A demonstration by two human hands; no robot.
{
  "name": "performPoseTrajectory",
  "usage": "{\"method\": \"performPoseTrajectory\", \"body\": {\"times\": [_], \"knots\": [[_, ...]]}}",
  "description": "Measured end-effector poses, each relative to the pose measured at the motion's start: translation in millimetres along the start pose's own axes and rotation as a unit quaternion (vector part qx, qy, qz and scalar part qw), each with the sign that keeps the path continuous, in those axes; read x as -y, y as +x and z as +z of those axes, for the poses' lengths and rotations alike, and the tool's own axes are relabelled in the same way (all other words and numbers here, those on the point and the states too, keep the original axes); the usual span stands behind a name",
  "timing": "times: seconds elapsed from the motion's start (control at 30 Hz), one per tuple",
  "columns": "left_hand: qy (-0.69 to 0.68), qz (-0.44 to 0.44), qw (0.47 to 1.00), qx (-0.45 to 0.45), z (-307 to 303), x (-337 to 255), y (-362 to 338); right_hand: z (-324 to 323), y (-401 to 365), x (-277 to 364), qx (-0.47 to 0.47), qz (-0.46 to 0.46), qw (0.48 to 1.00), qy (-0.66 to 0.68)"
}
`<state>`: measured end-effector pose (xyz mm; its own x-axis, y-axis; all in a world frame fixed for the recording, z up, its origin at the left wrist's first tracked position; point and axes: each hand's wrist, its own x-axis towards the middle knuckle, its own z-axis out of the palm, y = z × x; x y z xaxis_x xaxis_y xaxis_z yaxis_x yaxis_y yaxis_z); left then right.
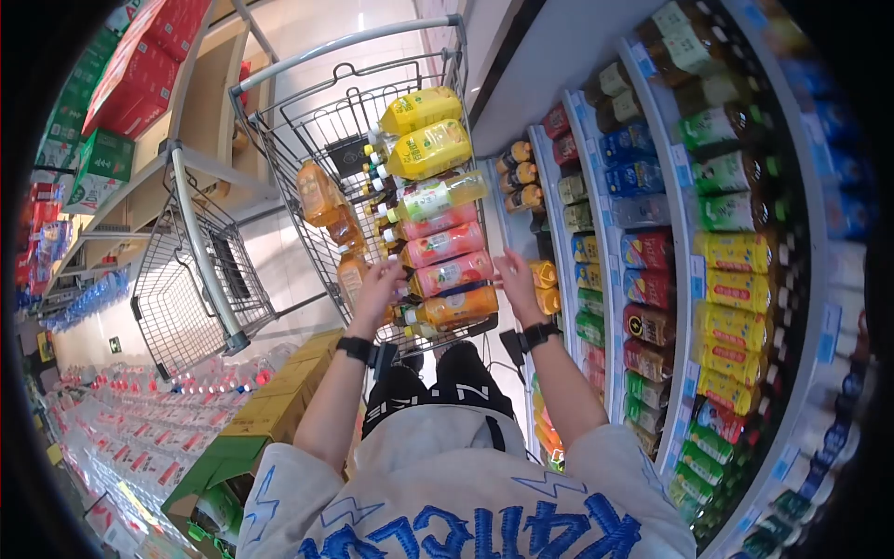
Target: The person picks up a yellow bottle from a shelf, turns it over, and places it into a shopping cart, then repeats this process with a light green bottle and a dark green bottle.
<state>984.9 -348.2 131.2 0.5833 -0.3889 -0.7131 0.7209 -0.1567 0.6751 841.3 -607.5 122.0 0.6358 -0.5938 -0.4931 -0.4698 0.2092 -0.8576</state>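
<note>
A wire shopping cart (279, 140) stands in front of me, loaded with drink bottles lying on their sides: yellow ones (424, 130) at the far end, then pink ones. One pink bottle (453, 273) lies between my hands, above an orange bottle (461, 306). My left hand (377, 289) is closed around its cap end, beside an amber bottle (352, 273). My right hand (517, 284) presses against its base end at the cart's right side. Both wrists wear black bands.
A tall cooler shelf (689, 279) of bottled drinks runs along the right, close to the cart. A second, empty wire cart (186, 279) stands to the left. Cardboard boxes (279, 391) and packs of water bottles (140, 419) lie at lower left. Red cartons (140, 74) are stacked at upper left.
</note>
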Motion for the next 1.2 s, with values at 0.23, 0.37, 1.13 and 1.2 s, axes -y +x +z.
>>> {"method": "performPoseTrajectory", "body": {"times": [0.23,0.37,1.13,1.2], "knots": [[0.073,-0.016,0.988,0.136,-12,87,-99,-33,-161,-56,-0.01,0.054,0.998,0.032],[0.114,-0.036,0.981,0.155,2,110,-148,-37,-245,-89,-0.044,0.063,0.996,0.037],[0.312,-0.023,0.842,0.439,227,233,-334,-207,-516,-195,-0.224,0.033,0.959,0.171],[0.336,-0.02,0.826,0.453,268,256,-360,-241,-542,-205,-0.24,0.017,0.956,0.169]]}}
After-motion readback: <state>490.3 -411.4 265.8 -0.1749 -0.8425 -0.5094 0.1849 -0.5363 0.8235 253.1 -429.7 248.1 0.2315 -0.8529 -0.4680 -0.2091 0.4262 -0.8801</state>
